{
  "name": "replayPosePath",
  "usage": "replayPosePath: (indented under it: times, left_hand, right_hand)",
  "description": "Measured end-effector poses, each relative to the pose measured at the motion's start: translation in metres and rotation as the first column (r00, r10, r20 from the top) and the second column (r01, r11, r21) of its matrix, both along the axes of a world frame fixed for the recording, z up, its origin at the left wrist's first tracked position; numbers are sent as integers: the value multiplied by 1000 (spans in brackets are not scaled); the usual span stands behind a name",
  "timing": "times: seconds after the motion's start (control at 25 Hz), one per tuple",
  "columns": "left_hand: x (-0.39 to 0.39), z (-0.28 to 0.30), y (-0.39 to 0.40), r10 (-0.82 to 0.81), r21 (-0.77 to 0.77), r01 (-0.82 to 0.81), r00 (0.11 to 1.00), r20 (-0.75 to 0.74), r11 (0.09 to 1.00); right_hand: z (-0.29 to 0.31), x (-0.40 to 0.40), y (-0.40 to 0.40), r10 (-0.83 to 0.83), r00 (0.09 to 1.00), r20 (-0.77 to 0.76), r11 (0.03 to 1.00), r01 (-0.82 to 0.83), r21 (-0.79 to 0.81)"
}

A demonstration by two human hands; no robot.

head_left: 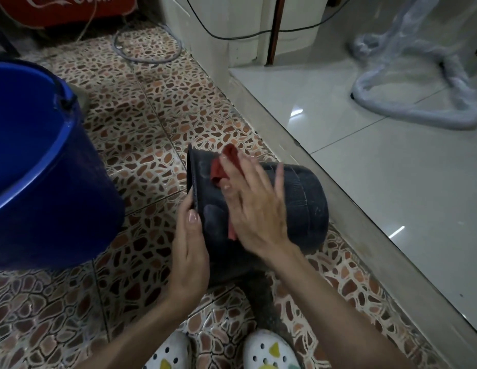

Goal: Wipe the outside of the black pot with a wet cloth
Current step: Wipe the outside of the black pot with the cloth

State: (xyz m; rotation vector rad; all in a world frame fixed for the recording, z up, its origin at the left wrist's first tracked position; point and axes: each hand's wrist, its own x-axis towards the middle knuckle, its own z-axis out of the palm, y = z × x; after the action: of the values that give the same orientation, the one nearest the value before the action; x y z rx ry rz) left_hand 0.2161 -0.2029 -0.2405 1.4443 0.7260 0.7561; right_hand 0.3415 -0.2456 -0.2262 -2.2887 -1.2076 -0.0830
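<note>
The black pot (pixel 306 203) lies on its side above the patterned floor, its open rim to the left and its base to the right. My left hand (pixel 188 251) grips the rim edge, thumb on the outer wall. My right hand (pixel 256 206) presses a red cloth (pixel 226 163) flat against the pot's upper side, fingers spread. Most of the cloth is hidden under the palm; a strip shows below at the heel of the hand. The pot wall carries pale dusty smears.
A large blue bucket (pixel 40 166) stands at the left, close to the pot. A raised step edge (pixel 338 198) runs diagonally on the right, with glossy white tiles beyond. A plastic-wrapped stand (pixel 418 83) sits up there. My white clogs (pixel 266 352) are at the bottom.
</note>
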Motion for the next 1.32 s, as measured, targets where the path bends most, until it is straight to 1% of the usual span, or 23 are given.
replayPosePath:
  times: [0.04,0.16,0.24,0.32,0.36,0.44,0.48,0.52,0.56,0.6,0.64,0.68,0.72,0.76,0.8,0.84,0.92,1.04,1.08,1.16,1.24,1.32]
  left_hand:
    - [-3,-2,-2,-12,-28,12,1000,1,1000]
    - [-8,-3,-7,-39,-19,38,999,-22,999]
    - [-11,-4,-9,-64,-38,63,998,-16,997]
    - [-15,-2,-12,-85,-70,82,996,-33,994]
    - [-14,1,-9,-83,-98,79,996,-38,992]
    - [-3,15,3,-51,-119,44,997,-55,992]
    - [7,25,12,-30,-112,20,996,-85,993]
    - [20,32,22,-11,-117,-5,992,-128,993]
    - [32,42,30,-10,-127,-11,986,-164,992]
    - [43,44,36,-24,-125,0,982,-185,992]
    - [50,49,37,-36,-117,14,981,-189,993]
    - [52,49,36,-28,-114,9,985,-170,993]
    - [51,51,33,-19,-116,3,990,-138,993]
    - [46,48,32,-5,-122,-9,994,-113,992]
    - [42,47,31,9,-117,-22,994,-109,993]
    - [38,44,32,12,-96,-23,993,-118,995]
    - [31,37,34,-35,-72,28,994,-100,997]
    - [22,30,30,-101,-147,109,993,56,983]
    - [19,27,28,-96,-147,106,993,72,983]
    - [14,24,23,-81,-103,87,995,63,991]
    - [12,23,20,-69,-69,73,996,59,995]
    - [12,23,20,-45,-30,47,997,57,998]
  right_hand:
    - [-4,12,-3,-51,999,10,999,51,-4]
    - [-24,49,-32,-234,972,-23,972,234,-36]
    - [-29,69,-57,-319,942,-107,948,316,-40]
    - [-32,79,-71,-356,907,-225,932,361,-24]
    - [-33,82,-76,-379,877,-296,918,397,4]
    - [-34,78,-82,-446,793,-416,844,527,99]
    - [-31,69,-86,-441,778,-446,812,558,171]
    - [-27,56,-88,-393,819,-418,814,521,255]
    - [-23,38,-87,-296,892,-343,847,411,338]
    - [-22,16,-84,-158,959,-235,886,242,394]
    - [-23,-6,-79,-4,994,-113,916,49,397]
    - [-23,-24,-71,127,992,-13,924,-113,365]
    - [-17,-38,-58,197,980,36,924,-198,328]
    - [-15,-45,-46,223,974,41,928,-225,296]
    - [-10,-46,-34,219,975,22,941,-217,260]
    - [-6,-41,-23,189,982,9,959,-187,214]
    - [2,-23,-4,100,995,15,987,-101,126]
    - [-2,9,5,-50,999,-22,997,51,57]
    - [-4,20,-2,-108,993,-36,993,110,35]
    - [-13,43,-27,-235,968,-88,972,234,-17]
    - [-21,62,-57,-342,918,-200,939,342,-40]
    - [-27,73,-77,-436,845,-309,885,466,24]
